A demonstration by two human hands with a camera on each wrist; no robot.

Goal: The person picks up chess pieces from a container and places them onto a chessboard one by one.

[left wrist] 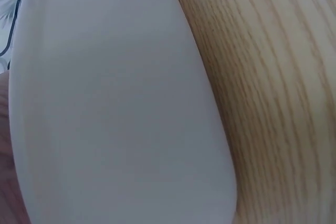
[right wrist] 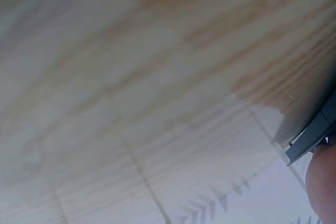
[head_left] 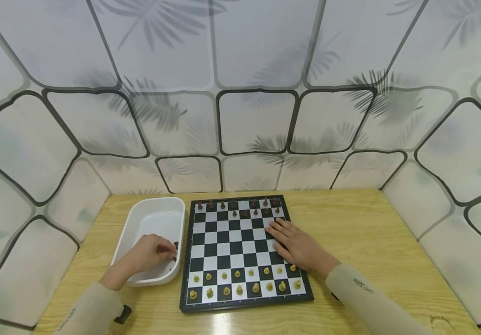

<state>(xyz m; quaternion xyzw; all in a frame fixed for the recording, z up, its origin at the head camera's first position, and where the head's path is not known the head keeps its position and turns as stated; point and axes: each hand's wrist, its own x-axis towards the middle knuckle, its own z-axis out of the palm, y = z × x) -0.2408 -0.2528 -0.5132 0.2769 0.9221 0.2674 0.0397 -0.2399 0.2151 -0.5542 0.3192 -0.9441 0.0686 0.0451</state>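
My left hand (head_left: 150,253) reaches into the white plastic tub (head_left: 128,232), fingers bent down by a few dark red chess pieces (head_left: 176,244) along its right side. Whether the fingertips pinch a piece is hidden. In the left wrist view, the tub's outer wall (left wrist: 121,103) covers most of the hand. My right hand (head_left: 296,243) lies with fingers extended on the right side of the chessboard (head_left: 236,237). Dark red pieces (head_left: 234,213) stand in two rows at the far end, and yellow pieces (head_left: 239,289) in two rows at the near end.
Board and tub stand side by side on a wooden table (head_left: 349,223). A patterned curtain-like wall (head_left: 257,123) encloses the back and sides. In the right wrist view, the board's dark edge (right wrist: 312,135) shows at the right, beside part of the hand.
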